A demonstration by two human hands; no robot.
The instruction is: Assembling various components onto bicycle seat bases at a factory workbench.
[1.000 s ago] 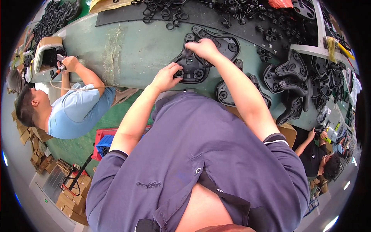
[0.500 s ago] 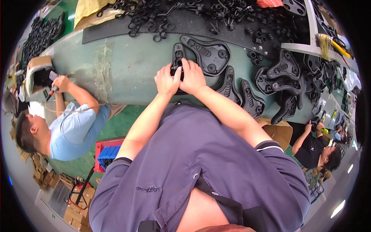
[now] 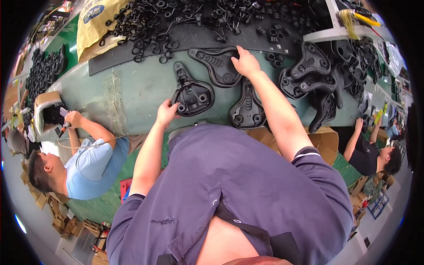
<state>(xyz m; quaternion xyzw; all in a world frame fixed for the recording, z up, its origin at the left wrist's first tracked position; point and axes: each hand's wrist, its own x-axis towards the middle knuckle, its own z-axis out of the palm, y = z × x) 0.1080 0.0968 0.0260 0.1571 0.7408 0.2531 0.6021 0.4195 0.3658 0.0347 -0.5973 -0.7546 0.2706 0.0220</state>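
Observation:
A black bicycle saddle (image 3: 197, 93) lies underside up on the bench in front of me, a black fitting along its middle. My left hand (image 3: 167, 113) grips its left rim near the wide end, thumb on top. Beyond it and to the right lies a second saddle (image 3: 215, 66), also showing its underside. My right hand (image 3: 246, 64) is closed on this one's right edge, fingers over the far side. Below my right forearm rests a third saddle (image 3: 247, 107), partly hidden by the arm.
More saddles (image 3: 311, 66) are heaped at the right. Along the back, a dark board (image 3: 119, 56) bears many loose black rings and clamps (image 3: 172, 22), beside a yellow sack (image 3: 95, 39). One co-worker (image 3: 90, 163) holds a tool at left; another (image 3: 369, 152) works far right.
My hands have parted from the saddle they both covered. The left now holds its rim, and the right has reached right to the second saddle. The near saddle is uncovered and turned.

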